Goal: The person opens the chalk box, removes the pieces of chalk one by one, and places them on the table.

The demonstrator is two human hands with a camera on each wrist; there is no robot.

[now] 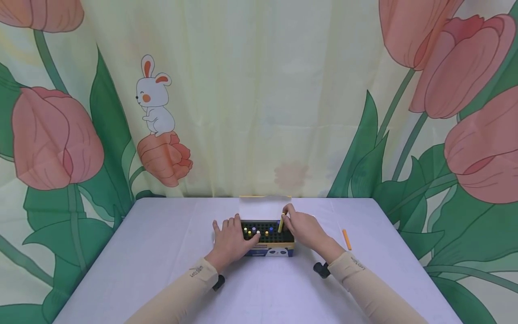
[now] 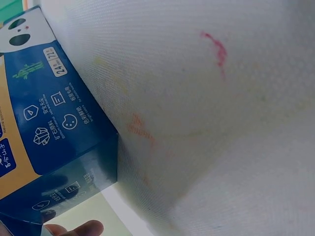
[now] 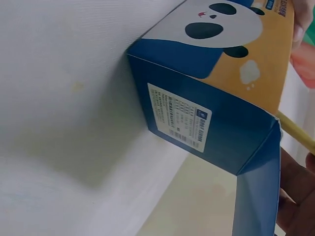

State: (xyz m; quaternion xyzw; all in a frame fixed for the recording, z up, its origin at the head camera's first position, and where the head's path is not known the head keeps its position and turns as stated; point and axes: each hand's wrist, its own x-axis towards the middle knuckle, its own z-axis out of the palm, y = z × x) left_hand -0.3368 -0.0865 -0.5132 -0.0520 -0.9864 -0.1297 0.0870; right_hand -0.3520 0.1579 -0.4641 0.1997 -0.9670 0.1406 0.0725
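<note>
A blue and yellow crayon box point(image 1: 270, 250) with a panda print lies at the middle of the table, its lid point(image 1: 265, 208) folded back. Its black holed tray point(image 1: 268, 231) holds several short crayons upright. My left hand point(image 1: 234, 234) rests flat on the box's left end with fairly straight fingers, and a fingertip point(image 2: 74, 228) shows beside the box point(image 2: 44, 123). At the tray's right end, my right hand point(image 1: 285, 219) pinches a yellow crayon point(image 1: 280, 224) standing upright. The right wrist view shows the box point(image 3: 216, 98), the crayon point(image 3: 295, 130) and my fingers point(image 3: 295, 196).
An orange crayon point(image 1: 346, 239) lies loose on the white table point(image 1: 162, 243) to the right of my right hand. A tulip and rabbit curtain point(image 1: 259, 112) hangs right behind the table's far edge. Faint crayon marks point(image 2: 216, 49) stain the tablecloth.
</note>
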